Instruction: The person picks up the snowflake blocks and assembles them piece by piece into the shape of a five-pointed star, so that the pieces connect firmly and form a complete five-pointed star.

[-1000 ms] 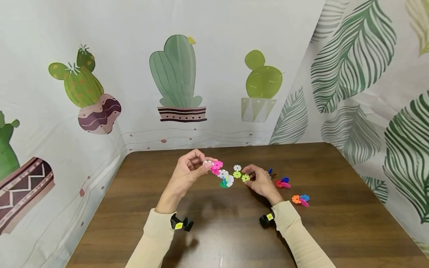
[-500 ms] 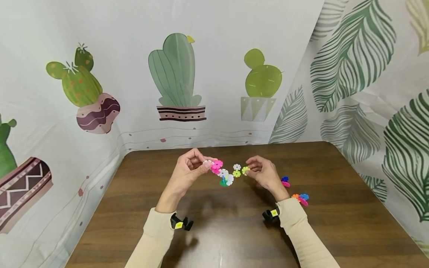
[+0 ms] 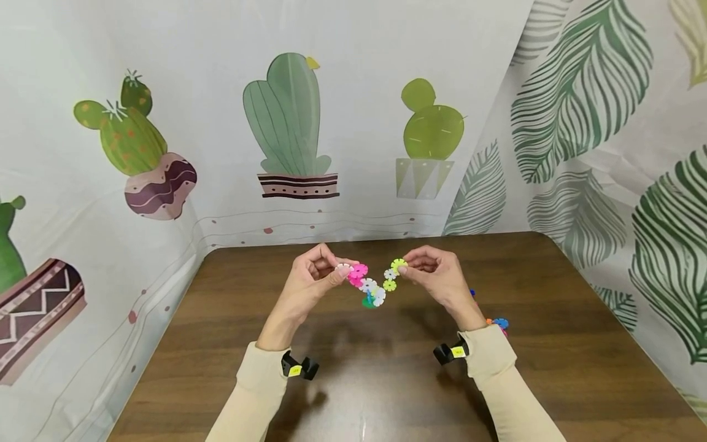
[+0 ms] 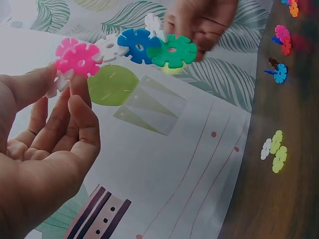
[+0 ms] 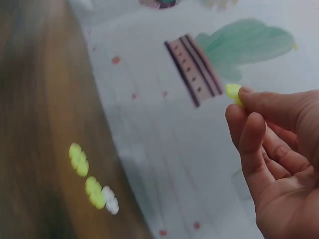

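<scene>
My left hand (image 3: 309,282) pinches the end of a chain of flower-shaped notched discs, held up above the table. In the left wrist view the chain runs from a white disc through pink discs (image 4: 79,59) and a white one to a blue disc (image 4: 137,46) and a green disc (image 4: 174,51), with another white disc behind. Across from it, my right hand (image 3: 439,276) holds a yellow disc (image 5: 233,93) between thumb and fingertips, apart from the chain in the head view. Two loose yellow discs (image 5: 79,159) and a white disc (image 5: 110,200) lie on the table below.
Small disc clusters lie at the right of the brown table (image 3: 221,344); an orange, blue and pink cluster (image 3: 501,323) is partly behind the right sleeve. A cloth printed with cacti and leaves (image 3: 364,123) hangs behind the table. Both wrists wear black cameras (image 3: 450,352).
My right hand has lifted the yellow disc up and away from the table, rising beside the chain. The right arm now covers more of the clusters. My left hand stays nearly still.
</scene>
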Available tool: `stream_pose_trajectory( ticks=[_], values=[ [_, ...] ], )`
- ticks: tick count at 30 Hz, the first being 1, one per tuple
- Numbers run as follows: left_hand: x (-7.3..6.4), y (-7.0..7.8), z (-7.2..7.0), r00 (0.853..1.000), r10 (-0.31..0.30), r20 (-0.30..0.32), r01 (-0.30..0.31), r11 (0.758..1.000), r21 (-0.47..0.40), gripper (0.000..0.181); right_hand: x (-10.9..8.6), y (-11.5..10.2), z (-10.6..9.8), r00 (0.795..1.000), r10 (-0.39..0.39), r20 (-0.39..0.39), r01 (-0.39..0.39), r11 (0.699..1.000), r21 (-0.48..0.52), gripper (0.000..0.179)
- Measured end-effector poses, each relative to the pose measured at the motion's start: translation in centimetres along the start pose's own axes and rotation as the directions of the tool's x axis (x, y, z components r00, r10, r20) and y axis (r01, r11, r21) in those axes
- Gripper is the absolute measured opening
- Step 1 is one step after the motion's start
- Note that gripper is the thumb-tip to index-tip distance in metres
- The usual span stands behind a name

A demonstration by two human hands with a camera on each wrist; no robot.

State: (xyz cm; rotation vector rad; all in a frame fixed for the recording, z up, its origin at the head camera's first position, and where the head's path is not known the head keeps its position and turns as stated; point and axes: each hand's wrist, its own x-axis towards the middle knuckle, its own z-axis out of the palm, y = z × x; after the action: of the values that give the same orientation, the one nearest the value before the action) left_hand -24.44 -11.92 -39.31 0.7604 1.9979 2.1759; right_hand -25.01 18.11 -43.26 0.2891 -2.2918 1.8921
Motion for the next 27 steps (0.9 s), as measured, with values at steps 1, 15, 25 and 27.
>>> stream_pose_trajectory(
  ticks=[1, 15, 25, 27],
  values=[
    [0.0, 0.0, 0.0, 1.0, 0.001, 0.002, -0.001, 1.0, 0.001, 0.02, -0.1, -0.4, 0.1, 1.0, -0.016, 0.004, 0.016, 1.0, 0.016, 0.025],
    [0.0, 0.0, 0.6, 1.0, -0.009, 0.002, 0.009, 1.0, -0.013, 0.02, -2.2, -4.8, 1.1, 0.991, -0.13, 0.027, 0.127, 0.987, 0.095, 0.022],
    [0.0, -0.1, 1.1, 1.0, -0.005, 0.023, 0.005, 1.0, -0.008, 0.02, -2.6, -5.3, 1.8, 0.987, -0.146, 0.064, 0.141, 0.987, 0.077, 0.016],
    [-0.1, -0.2, 1.1, 1.0, -0.003, 0.024, 0.004, 1.0, -0.007, 0.02, -2.7, -5.3, 1.9, 0.986, -0.15, 0.075, 0.145, 0.987, 0.067, 0.016]
  ],
)
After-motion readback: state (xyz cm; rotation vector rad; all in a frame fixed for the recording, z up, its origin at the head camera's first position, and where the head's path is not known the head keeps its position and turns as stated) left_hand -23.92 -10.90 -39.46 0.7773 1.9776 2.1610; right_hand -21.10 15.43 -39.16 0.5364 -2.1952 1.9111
